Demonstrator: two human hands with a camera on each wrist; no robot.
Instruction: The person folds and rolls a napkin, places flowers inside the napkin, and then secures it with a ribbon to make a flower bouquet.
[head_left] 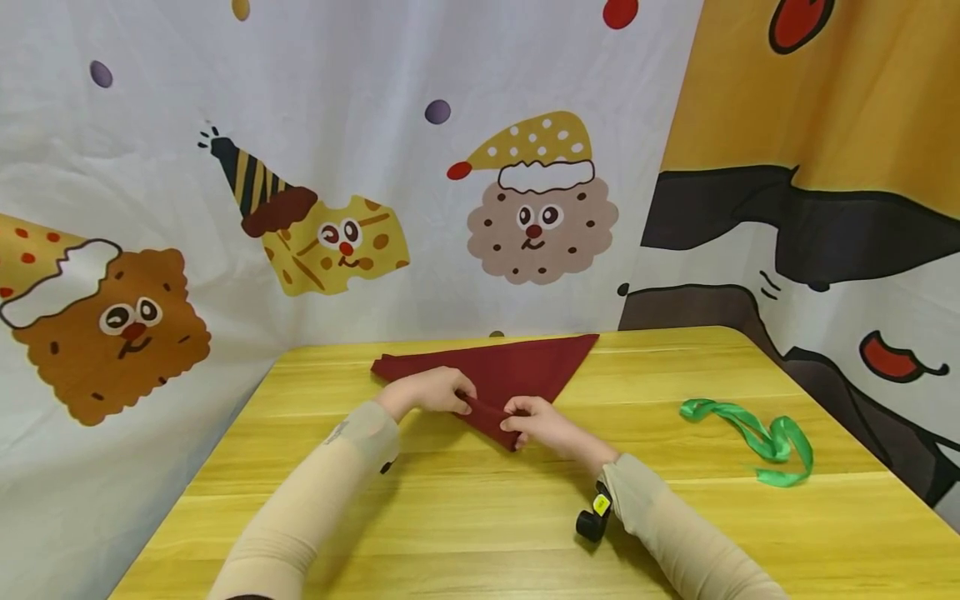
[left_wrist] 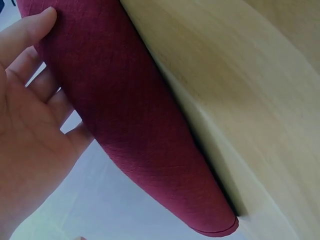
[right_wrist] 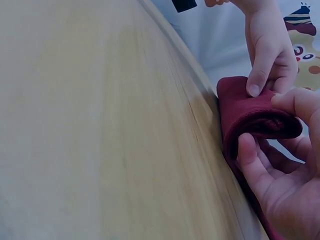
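A dark red cloth (head_left: 517, 367) lies near the table's far edge, spread as a triangle behind both hands. Its near side is rolled into a flattened band, whose layered end (right_wrist: 260, 120) shows in the right wrist view. My left hand (head_left: 438, 390) pinches this band on its left part, thumb on top and fingers behind, as the left wrist view shows. Toward the band's right end, my right hand (head_left: 542, 421) holds it between thumb and fingers. In the right wrist view one fingertip sits on top of the roll and another at its open end.
A loose, curled green ribbon (head_left: 772, 437) lies on the right side of the wooden table (head_left: 450, 533). A curtain (head_left: 360, 100) printed with cartoon figures hangs behind the table. A small black camera (head_left: 594, 517) is strapped at my right wrist.
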